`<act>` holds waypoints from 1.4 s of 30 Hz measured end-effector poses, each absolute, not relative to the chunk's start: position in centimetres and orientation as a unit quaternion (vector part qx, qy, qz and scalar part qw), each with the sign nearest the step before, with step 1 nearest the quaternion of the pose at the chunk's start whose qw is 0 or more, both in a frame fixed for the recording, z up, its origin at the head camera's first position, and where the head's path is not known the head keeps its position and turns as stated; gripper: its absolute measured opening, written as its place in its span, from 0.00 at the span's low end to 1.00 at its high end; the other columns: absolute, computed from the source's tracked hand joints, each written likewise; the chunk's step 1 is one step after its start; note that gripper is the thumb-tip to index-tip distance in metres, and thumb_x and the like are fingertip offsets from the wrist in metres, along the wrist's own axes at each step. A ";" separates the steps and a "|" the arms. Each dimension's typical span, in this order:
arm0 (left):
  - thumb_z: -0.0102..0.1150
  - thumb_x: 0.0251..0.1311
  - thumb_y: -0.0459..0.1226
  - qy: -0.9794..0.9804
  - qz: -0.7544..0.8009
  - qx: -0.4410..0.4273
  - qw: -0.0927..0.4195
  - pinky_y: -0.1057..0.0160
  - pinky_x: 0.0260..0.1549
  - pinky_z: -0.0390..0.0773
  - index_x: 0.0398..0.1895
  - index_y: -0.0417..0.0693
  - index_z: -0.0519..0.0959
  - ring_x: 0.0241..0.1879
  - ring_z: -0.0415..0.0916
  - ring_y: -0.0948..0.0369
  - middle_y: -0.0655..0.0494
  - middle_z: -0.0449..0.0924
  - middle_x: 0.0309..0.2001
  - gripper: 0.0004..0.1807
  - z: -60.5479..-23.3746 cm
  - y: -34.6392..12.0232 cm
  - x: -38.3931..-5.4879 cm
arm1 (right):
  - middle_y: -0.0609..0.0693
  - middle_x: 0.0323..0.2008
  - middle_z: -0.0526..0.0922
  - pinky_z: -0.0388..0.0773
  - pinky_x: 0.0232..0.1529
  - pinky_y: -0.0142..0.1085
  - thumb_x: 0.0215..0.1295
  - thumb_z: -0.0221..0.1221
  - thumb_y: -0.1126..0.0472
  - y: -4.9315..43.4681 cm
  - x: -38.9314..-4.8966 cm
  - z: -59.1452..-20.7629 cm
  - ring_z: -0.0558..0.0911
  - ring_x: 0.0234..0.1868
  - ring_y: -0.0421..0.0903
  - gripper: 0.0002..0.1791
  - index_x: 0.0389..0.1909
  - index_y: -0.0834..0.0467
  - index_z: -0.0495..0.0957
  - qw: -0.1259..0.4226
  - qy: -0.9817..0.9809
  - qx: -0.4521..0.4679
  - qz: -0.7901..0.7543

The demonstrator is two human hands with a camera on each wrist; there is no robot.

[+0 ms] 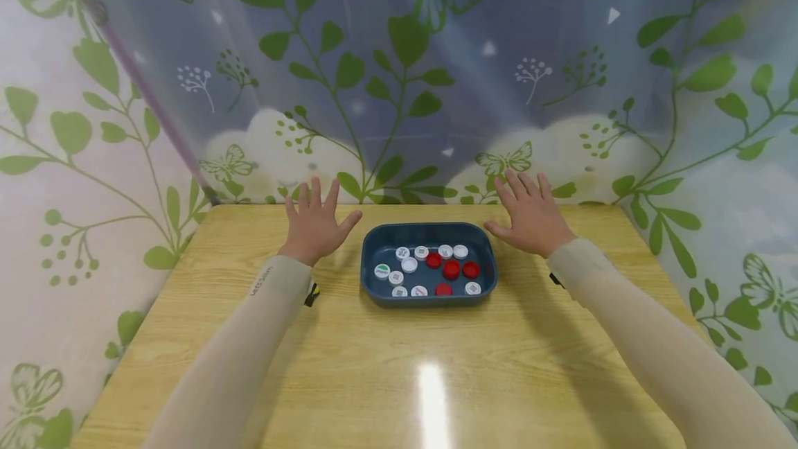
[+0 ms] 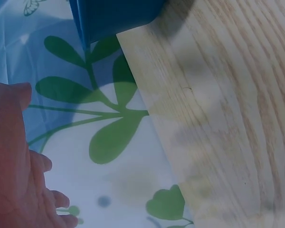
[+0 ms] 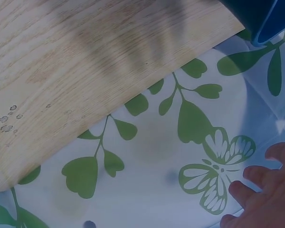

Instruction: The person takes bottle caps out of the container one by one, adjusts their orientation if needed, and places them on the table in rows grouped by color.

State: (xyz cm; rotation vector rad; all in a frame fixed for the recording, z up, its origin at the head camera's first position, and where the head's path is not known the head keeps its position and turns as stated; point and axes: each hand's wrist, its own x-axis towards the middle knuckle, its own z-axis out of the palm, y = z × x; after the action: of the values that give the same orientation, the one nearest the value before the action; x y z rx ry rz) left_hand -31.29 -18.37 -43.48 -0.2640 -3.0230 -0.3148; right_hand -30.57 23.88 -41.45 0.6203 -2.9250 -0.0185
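A dark blue rectangular tray (image 1: 430,301) with rounded corners sits on the wooden table, holding several white bottle caps (image 1: 409,265) and red bottle caps (image 1: 451,269). To its left, my left hand (image 1: 314,227) is raised with fingers spread, apart from the tray and holding nothing. On the other side my right hand (image 1: 530,217) also has its fingers extended, and nothing is in it. The left wrist view catches part of the left hand (image 2: 12,166) and the tray's outer wall (image 2: 118,19). In the right wrist view, fingertips of the right hand (image 3: 268,194) show at the lower right.
The light wooden table (image 1: 386,359) ends at a patterned cloth (image 1: 349,123) that hangs behind it and on both sides. A bright light reflection lies on the tabletop in front of the tray. Small dark marks (image 3: 7,123) show on the wood in the right wrist view.
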 end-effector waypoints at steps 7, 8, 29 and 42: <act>0.37 0.73 0.69 -0.991 -0.095 -0.084 0.048 0.26 0.70 0.38 0.86 0.51 0.43 0.80 0.33 0.33 0.32 0.36 0.82 0.49 -42.9 -18.3 -30.8 | 0.66 0.80 0.51 0.39 0.77 0.63 0.72 0.56 0.35 23.0 -30.6 -41.3 0.51 0.80 0.65 0.52 0.82 0.63 0.49 0.074 -0.974 0.213 -0.004; 0.37 0.73 0.69 -0.991 -0.096 -0.083 0.048 0.26 0.71 0.38 0.86 0.51 0.43 0.80 0.33 0.33 0.32 0.36 0.82 0.49 -42.8 -18.3 -30.8 | 0.66 0.80 0.51 0.40 0.77 0.63 0.72 0.56 0.35 22.8 -30.6 -41.3 0.51 0.80 0.65 0.52 0.82 0.63 0.49 0.072 -0.974 0.214 0.000; 0.41 0.77 0.61 -0.977 -0.198 -0.060 0.053 0.45 0.35 0.81 0.82 0.40 0.52 0.40 0.83 0.42 0.36 0.84 0.45 0.44 -45.6 -15.6 -26.6 | 0.52 0.44 0.85 0.83 0.44 0.45 0.68 0.68 0.56 11.5 -28.1 -39.6 0.84 0.42 0.49 0.16 0.53 0.58 0.83 0.013 -0.899 0.438 -0.004; 0.50 0.77 0.40 -0.961 -0.267 -0.037 0.065 0.59 0.16 0.65 0.73 0.41 0.70 0.16 0.69 0.58 0.54 0.72 0.17 0.25 -48.5 -12.2 -23.4 | 0.49 0.42 0.86 0.84 0.45 0.42 0.64 0.72 0.58 7.1 -31.2 -44.6 0.86 0.40 0.47 0.15 0.51 0.52 0.85 -0.052 -0.846 0.502 -0.170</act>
State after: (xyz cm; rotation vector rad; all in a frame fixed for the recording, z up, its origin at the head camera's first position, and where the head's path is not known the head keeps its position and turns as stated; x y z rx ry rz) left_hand -23.36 -12.24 -48.51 -0.1124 -2.8992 -0.8065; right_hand -31.20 7.07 -44.60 1.6320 -2.7516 -0.5518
